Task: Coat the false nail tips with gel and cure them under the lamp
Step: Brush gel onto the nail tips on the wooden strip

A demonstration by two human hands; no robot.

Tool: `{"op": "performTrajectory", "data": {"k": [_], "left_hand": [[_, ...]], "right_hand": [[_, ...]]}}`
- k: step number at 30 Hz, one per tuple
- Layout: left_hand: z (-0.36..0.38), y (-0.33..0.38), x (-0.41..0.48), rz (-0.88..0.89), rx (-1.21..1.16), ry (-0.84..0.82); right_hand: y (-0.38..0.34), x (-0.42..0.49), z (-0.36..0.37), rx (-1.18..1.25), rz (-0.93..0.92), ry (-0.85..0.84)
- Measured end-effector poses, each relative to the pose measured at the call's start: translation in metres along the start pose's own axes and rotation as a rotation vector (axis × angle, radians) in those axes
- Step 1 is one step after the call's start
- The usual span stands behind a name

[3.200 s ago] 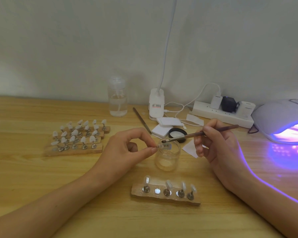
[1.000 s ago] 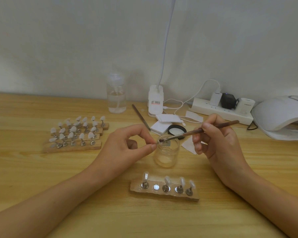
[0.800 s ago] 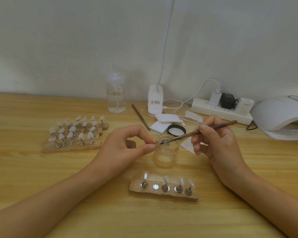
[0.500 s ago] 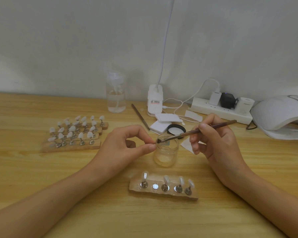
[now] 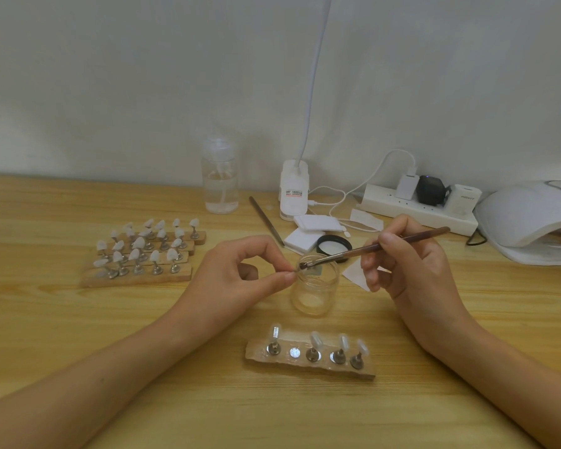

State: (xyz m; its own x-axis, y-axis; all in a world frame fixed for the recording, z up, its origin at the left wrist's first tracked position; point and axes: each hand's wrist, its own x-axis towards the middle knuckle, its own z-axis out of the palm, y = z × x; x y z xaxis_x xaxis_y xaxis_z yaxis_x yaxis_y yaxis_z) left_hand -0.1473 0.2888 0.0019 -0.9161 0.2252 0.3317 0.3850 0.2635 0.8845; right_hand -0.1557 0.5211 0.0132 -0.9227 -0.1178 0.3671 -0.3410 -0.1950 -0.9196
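Note:
My left hand (image 5: 240, 277) pinches a small nail tip on its stand between thumb and forefinger, just over the rim of the clear glass gel jar (image 5: 314, 290). My right hand (image 5: 408, 270) grips a brown brush (image 5: 373, 247) whose tip touches the nail tip at my left fingertips. Near me a wooden holder (image 5: 308, 362) carries several nail tips on metal stands, with one bare magnet spot. The white curing lamp (image 5: 531, 222) sits at the far right, unlit.
Wooden holders with several more nail tips (image 5: 143, 251) stand at the left. A clear pump bottle (image 5: 220, 183), a desk lamp base (image 5: 293, 192), a power strip (image 5: 418, 205), white pads (image 5: 308, 231), the black jar lid (image 5: 334, 246) and a metal file (image 5: 266, 220) lie behind the jar.
The curing lamp's purple light has gone out. My right hand has slid the brush tip leftward along the nail tip held by my left hand; the left hand has stayed put.

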Motion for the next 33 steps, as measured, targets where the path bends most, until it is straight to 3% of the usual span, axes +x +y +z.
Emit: {"op": "performTrajectory", "data": {"k": [12, 17, 21, 27, 33], "left_hand": [[0.0012, -0.0001, 0.0004, -0.001, 0.009, 0.011], [0.0004, 0.0009, -0.0007, 0.015, 0.003, 0.009], [0.0008, 0.0013, -0.0015, 0.011, 0.001, 0.02], [0.0021, 0.0022, -0.0017, 0.021, 0.016, 0.02], [0.0018, 0.0025, -0.0015, 0.024, 0.022, 0.016]], "right_hand": [[0.0031, -0.0006, -0.0045, -0.044, 0.006, 0.113], [0.0006, -0.0004, -0.0022, 0.013, -0.011, 0.031], [0.0029, -0.0006, -0.0034, -0.087, 0.016, 0.084], [0.0014, -0.0007, -0.0032, 0.009, -0.003, 0.058], [0.0038, -0.0001, -0.0044, -0.073, 0.038, 0.105]]}}
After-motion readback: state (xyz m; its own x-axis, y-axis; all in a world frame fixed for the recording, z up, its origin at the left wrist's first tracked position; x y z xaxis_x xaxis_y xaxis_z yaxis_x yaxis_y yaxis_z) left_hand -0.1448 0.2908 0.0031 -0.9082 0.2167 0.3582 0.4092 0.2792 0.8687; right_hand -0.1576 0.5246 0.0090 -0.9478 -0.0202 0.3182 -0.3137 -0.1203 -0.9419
